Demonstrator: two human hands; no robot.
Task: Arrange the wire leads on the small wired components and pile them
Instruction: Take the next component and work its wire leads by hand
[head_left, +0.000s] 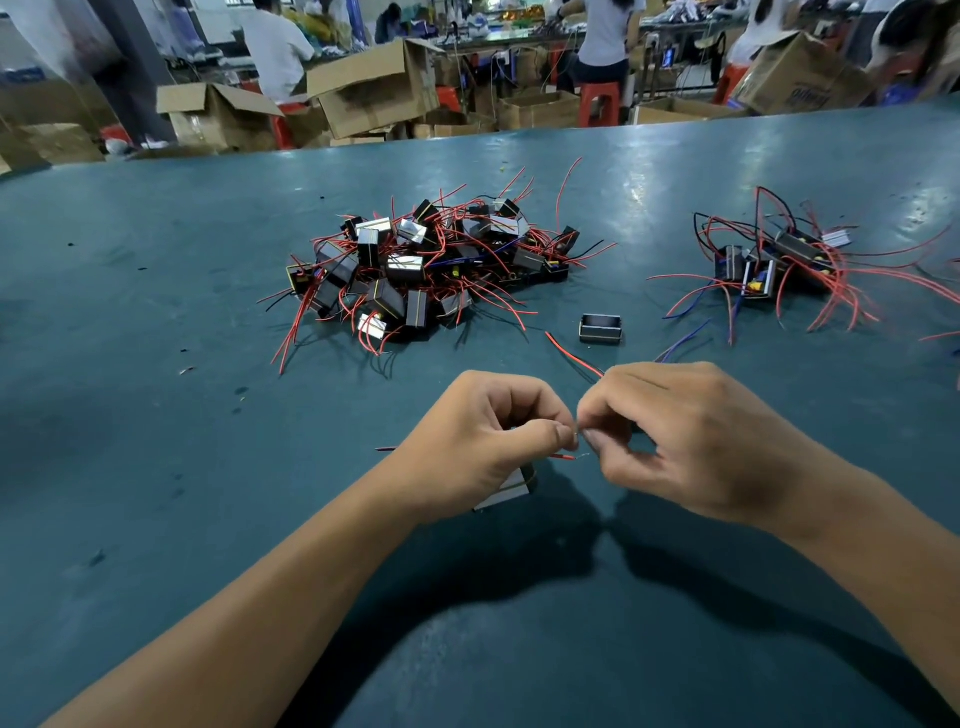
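- Pinching a thin red wire lead (563, 457) between both thumbs, you keep its small black, silver-faced component (506, 491) under your closed left hand (480, 441).
- Your right hand (691, 436) grips the bare tip.
- The lead runs left-right; the big pile (426, 265) lies straight ahead.

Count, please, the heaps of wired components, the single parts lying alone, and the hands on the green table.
Heaps of wired components: 2 (large heap, small heap)
Lone part: 1
Hands: 2 (left hand, right hand)
Total: 5
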